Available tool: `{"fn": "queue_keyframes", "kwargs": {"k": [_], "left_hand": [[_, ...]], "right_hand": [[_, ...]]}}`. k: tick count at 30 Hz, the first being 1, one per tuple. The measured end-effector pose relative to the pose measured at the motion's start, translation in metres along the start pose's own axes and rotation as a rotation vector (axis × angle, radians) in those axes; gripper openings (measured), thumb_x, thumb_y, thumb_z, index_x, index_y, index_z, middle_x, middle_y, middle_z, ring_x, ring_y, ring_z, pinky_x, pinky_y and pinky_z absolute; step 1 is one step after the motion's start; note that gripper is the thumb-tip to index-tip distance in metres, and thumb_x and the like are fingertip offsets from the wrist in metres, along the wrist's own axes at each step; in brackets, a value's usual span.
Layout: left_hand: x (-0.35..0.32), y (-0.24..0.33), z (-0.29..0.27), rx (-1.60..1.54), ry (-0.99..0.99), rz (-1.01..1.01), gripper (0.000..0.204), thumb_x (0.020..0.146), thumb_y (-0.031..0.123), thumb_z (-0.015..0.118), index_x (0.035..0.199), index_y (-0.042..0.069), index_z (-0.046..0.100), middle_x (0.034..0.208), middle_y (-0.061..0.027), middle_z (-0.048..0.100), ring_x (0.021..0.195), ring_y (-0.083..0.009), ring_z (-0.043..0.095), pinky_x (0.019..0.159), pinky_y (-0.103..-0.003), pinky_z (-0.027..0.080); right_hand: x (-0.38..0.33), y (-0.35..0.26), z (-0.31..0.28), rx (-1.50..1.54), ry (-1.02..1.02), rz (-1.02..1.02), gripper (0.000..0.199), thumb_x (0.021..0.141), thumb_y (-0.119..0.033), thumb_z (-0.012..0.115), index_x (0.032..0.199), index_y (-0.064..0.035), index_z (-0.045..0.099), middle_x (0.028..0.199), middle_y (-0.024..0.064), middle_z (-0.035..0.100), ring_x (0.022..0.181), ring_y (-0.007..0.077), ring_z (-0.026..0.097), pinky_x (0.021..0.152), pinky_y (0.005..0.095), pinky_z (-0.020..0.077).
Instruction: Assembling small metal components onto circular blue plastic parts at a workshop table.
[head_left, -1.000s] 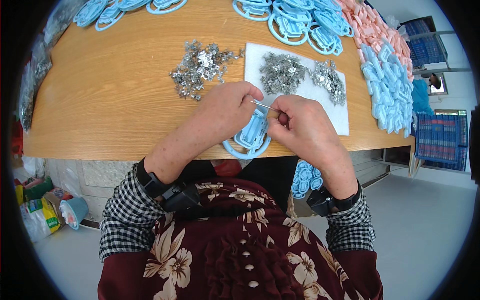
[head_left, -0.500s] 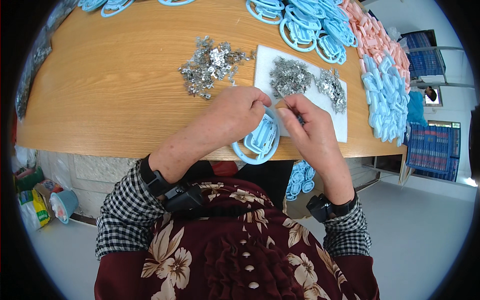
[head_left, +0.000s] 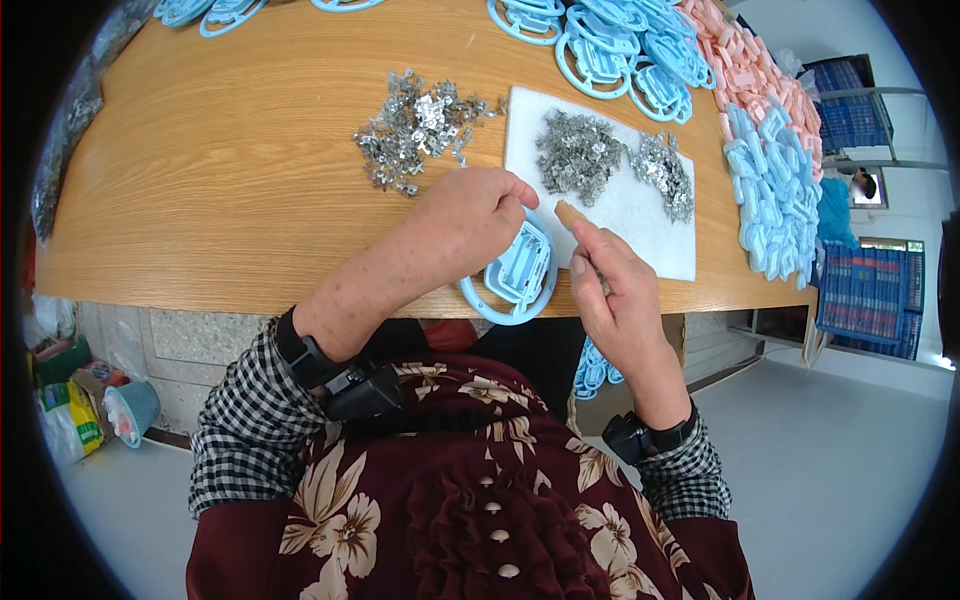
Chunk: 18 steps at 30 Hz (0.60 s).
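Head view, from left to right: a loose heap of small metal clips [head_left: 415, 128] lies on the wooden table [head_left: 220, 180]. Nearer, the left hand [head_left: 470, 225] is closed over the top of a pale blue plastic ring piece [head_left: 515, 275] at the table's near edge. It looks light, stiff and smooth, best gripped by its rim. Just right, the right hand [head_left: 615, 290] pinches something small between thumb and forefinger. Beyond it, a white mat [head_left: 620, 210] carries two more clip heaps.
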<state>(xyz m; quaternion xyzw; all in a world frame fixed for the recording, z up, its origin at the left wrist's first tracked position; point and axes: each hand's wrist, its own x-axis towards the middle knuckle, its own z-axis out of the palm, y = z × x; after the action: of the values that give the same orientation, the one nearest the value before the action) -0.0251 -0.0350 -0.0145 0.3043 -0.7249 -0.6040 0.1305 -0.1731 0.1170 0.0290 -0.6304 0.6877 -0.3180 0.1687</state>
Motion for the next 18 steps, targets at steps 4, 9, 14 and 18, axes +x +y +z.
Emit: {"fn": "queue_keyframes", "kwargs": {"k": [4, 9, 14, 18], "left_hand": [[0.001, 0.005, -0.002, 0.052, -0.025, -0.025, 0.03, 0.098, 0.016, 0.05, 0.114, 0.0, 0.07, 0.078, -0.0087, 0.07, 0.064, -0.014, 0.066, 0.055, -0.03, 0.053], [-0.003, 0.002, 0.0, 0.025, 0.006, 0.016, 0.03, 0.098, 0.016, 0.05, 0.114, -0.001, 0.069, 0.078, -0.0081, 0.07, 0.064, -0.0132, 0.065, 0.057, -0.03, 0.053], [-0.003, 0.003, -0.001, 0.0, -0.029, -0.002, 0.03, 0.097, 0.018, 0.055, 0.114, -0.003, 0.068, 0.086, -0.0097, 0.072, 0.074, -0.0114, 0.068, 0.065, -0.028, 0.054], [-0.008, 0.013, -0.006, 0.073, -0.118, -0.024, 0.032, 0.095, 0.018, 0.061, 0.117, -0.003, 0.067, 0.093, -0.0087, 0.073, 0.083, -0.009, 0.068, 0.072, -0.025, 0.055]], "right_hand": [[-0.008, -0.001, 0.006, -0.206, -0.183, -0.055, 0.043, 0.096, -0.013, 0.062, 0.138, -0.0079, 0.054, 0.089, 0.0197, 0.069, 0.08, 0.0405, 0.067, 0.069, 0.0459, 0.0536], [-0.002, -0.01, -0.011, -0.205, -0.15, 0.199, 0.03, 0.098, -0.014, 0.06, 0.128, -0.0111, 0.059, 0.091, 0.0222, 0.069, 0.083, 0.041, 0.068, 0.069, 0.0456, 0.0541], [-0.006, -0.004, -0.011, -0.233, -0.108, 0.174, 0.024, 0.099, -0.017, 0.06, 0.123, -0.0107, 0.06, 0.087, 0.0212, 0.069, 0.08, 0.041, 0.067, 0.068, 0.0438, 0.054], [-0.007, 0.012, -0.005, -0.045, -0.042, 0.334, 0.024, 0.101, -0.021, 0.061, 0.121, -0.0067, 0.06, 0.081, 0.0164, 0.068, 0.068, 0.032, 0.066, 0.062, 0.0369, 0.0522]]}}
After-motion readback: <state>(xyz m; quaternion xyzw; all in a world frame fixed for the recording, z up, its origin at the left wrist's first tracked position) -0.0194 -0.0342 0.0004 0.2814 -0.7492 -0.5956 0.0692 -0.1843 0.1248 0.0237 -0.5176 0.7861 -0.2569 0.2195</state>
